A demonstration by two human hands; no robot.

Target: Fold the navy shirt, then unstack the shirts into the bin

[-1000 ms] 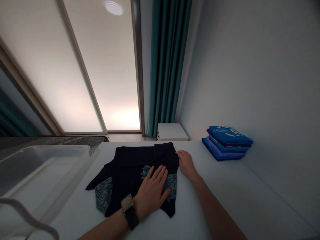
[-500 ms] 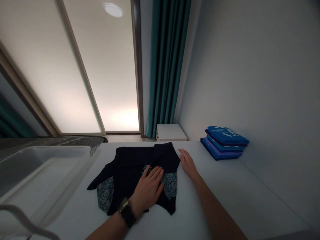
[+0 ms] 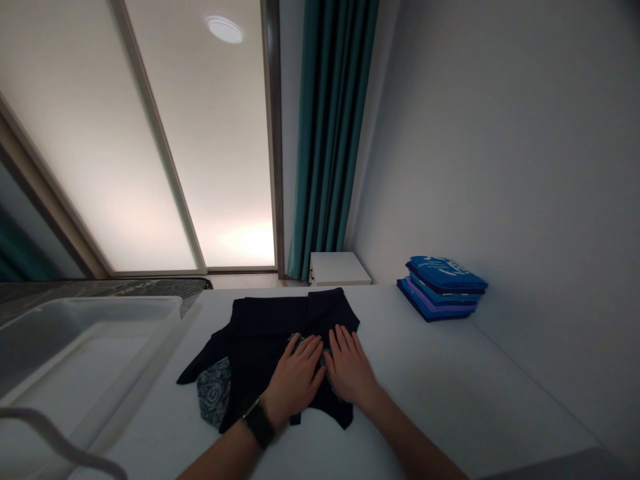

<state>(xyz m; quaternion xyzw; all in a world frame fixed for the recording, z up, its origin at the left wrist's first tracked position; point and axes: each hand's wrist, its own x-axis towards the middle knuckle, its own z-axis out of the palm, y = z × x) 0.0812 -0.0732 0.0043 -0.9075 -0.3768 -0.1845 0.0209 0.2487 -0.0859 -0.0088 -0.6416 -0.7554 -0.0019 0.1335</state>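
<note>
A dark navy garment [image 3: 265,327] with patterned blue-grey patches lies partly folded on the white table [image 3: 430,387]. Its left sleeve sticks out toward the plastic bin, and its lower edge curves near me. My left hand [image 3: 296,373], with a watch on the wrist, rests flat on the middle of the cloth, fingers stretched out. Right beside it, my right hand [image 3: 350,367] lies flat on the garment's right part and covers most of the patterned patch there. Neither hand grips the fabric.
At the back right, by the wall, sits a stack of folded blue and purple clothes [image 3: 443,290]. A translucent plastic bin [image 3: 163,333] stands at the left with a grey strap-like curve in front. A small white cabinet [image 3: 340,268] is beyond the table's far edge.
My right hand has moved left and nearer to me, from the garment's right edge onto its patterned patch, next to my left hand. The left hand has stayed in place on the cloth.
</note>
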